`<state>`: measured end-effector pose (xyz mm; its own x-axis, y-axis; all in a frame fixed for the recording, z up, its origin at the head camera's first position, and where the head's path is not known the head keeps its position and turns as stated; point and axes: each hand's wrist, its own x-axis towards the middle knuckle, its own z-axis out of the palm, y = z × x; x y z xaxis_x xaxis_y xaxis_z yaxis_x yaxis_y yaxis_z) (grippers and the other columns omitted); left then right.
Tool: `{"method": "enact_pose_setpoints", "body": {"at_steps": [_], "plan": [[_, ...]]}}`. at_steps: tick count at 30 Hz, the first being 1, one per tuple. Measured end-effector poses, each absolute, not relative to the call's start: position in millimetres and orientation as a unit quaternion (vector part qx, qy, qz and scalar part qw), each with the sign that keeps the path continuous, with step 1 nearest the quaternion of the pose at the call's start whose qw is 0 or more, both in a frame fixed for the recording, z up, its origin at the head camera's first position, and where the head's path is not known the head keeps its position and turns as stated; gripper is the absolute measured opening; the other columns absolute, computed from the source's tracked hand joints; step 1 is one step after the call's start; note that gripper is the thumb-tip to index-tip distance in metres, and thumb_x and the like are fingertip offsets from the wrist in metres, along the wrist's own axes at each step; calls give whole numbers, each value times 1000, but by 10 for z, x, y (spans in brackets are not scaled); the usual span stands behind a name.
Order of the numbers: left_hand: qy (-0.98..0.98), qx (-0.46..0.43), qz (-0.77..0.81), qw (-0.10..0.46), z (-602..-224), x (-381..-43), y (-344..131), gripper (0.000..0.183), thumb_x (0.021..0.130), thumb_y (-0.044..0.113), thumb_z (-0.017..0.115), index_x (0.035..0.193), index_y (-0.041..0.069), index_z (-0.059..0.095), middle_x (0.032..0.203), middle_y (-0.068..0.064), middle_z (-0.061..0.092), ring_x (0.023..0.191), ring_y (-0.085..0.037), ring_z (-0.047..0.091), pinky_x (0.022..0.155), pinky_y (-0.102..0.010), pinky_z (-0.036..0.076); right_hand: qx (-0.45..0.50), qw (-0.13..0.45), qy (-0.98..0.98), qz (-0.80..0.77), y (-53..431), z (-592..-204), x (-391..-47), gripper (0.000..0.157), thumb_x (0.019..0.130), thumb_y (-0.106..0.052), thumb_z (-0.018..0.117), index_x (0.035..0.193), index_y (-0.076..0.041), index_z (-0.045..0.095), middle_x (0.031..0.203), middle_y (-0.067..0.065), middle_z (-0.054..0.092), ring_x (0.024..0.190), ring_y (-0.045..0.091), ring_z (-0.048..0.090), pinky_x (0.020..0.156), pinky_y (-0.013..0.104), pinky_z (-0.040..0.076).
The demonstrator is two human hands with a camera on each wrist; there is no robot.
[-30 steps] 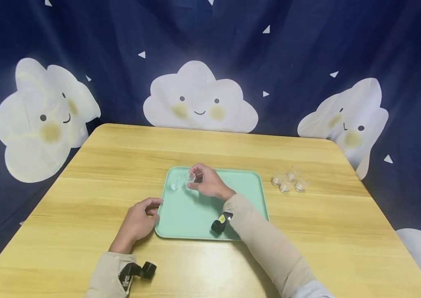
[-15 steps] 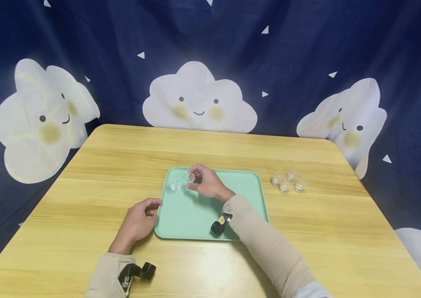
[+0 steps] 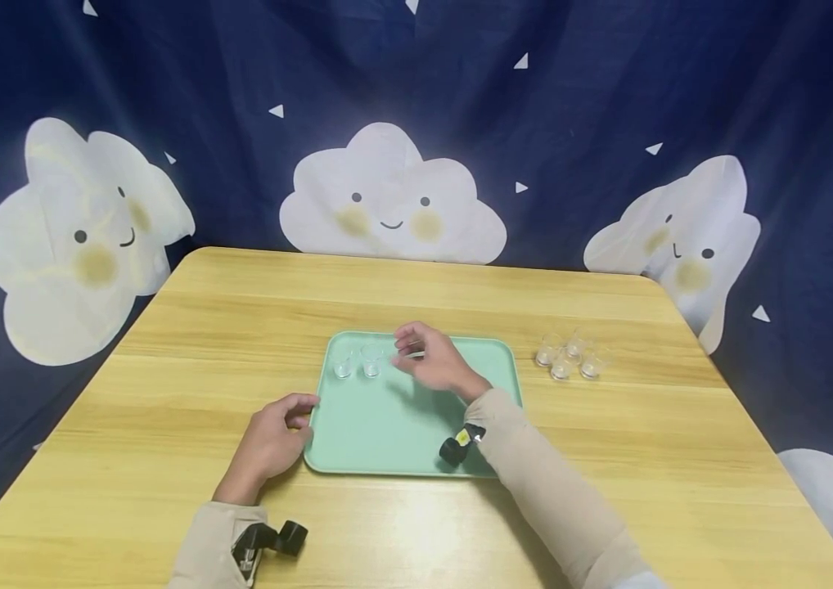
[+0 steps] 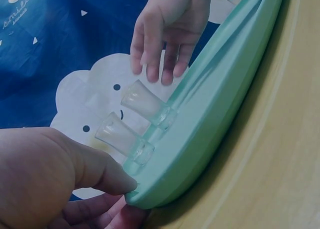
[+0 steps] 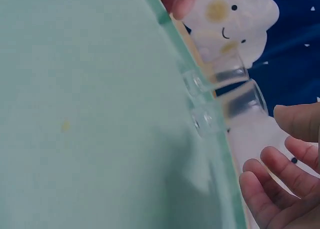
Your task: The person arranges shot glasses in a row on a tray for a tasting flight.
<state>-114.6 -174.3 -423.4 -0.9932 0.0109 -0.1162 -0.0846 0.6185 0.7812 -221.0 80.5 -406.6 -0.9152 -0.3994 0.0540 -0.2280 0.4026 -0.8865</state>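
Two small clear shot glasses stand upright side by side on the green tray (image 3: 387, 438), near its far left corner. One is the left glass (image 3: 343, 366); the other is the right glass (image 3: 371, 363), and the left wrist view shows the nearer glass (image 4: 122, 139) close to the tray's rim. My left hand (image 3: 274, 438) pinches the tray's left edge, its thumb (image 4: 112, 180) on the rim and fingers at the outer side. Over the tray, just right of the glasses, hovers my right hand (image 3: 434, 360). Its fingers (image 5: 280, 169) are spread loosely and touch neither glass.
Several more clear shot glasses (image 3: 571, 357) stand grouped on the wooden table (image 3: 608, 458), right of the tray. A dark blue curtain (image 3: 402, 65) with white clouds hangs behind the table. My right forearm (image 3: 556, 483) crosses the tray's right front corner.
My right hand has let go of the right glass and moved a little to the right, its fingers opening. That glass stays on the tray. My left hand keeps its place at the tray's edge.
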Motion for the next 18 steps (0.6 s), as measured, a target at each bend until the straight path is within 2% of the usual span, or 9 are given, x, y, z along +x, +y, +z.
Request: {"method": "enact_pose_setpoints", "body": {"at_steps": [6, 12, 18], "plan": [[897, -21, 438, 55, -4240, -1139, -1751, 40, 85, 0, 58, 125, 4, 62, 118, -13, 64, 96, -23, 59, 83, -41, 49, -183, 56, 813, -550, 1033, -4008, -2164, 35, 88, 0, 65, 121, 8, 54, 115, 25, 61, 103, 31, 62, 91, 36, 50], [898, -17, 437, 51, -4242, -1142, -1759, 40, 85, 0, 58, 125, 3, 62, 119, -14, 64, 97, -24, 60, 83, -42, 49, -181, 19, 819, -544, 1306, -3938, -2105, 29, 93, -1, 58, 121, 8, 55, 117, 24, 62, 107, 35, 60, 95, 42, 47], [899, -18, 434, 55, -4254, -1156, -1756, 41, 84, 0, 58, 125, 4, 62, 119, -13, 64, 97, -24, 60, 83, -42, 49, -154, 35, 776, -611, 1601, -3864, -2021, 29, 101, -3, 44, 124, 13, 50, 123, 32, 55, 111, 44, 56, 94, 46, 48]]}}
